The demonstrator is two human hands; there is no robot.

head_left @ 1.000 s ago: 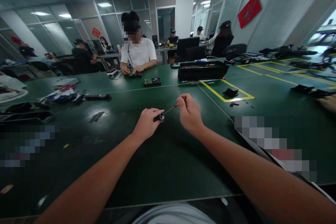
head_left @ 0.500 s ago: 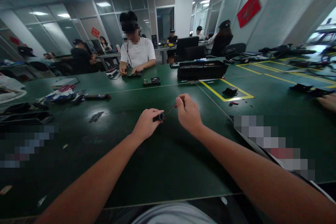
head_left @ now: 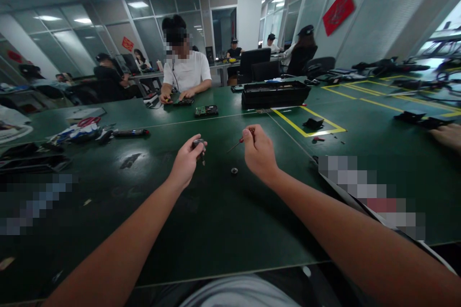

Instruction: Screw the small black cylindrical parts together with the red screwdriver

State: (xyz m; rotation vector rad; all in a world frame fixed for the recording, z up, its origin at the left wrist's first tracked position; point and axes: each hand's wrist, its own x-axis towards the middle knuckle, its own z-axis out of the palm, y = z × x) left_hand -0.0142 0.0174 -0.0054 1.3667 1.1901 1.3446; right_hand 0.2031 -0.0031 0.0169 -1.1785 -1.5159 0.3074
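New vs a sec ago: small round pc (head_left: 234,171) on the table (head_left: 201,225) betw your hands, prob. off the dark part (head_left: 198,143), so likely loose now. Your L hand (head_left: 185,159) is clamped on that part; R hand (head_left: 260,151) grips the screwdriver (head_left: 235,145), tip clear of both.

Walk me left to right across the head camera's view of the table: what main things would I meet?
Cluttered pile → pen-like tool → dark held part → screwdriver → small black block.

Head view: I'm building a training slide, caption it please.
Left hand grips a small dark part, right hand a thin screwdriver, over the green table.
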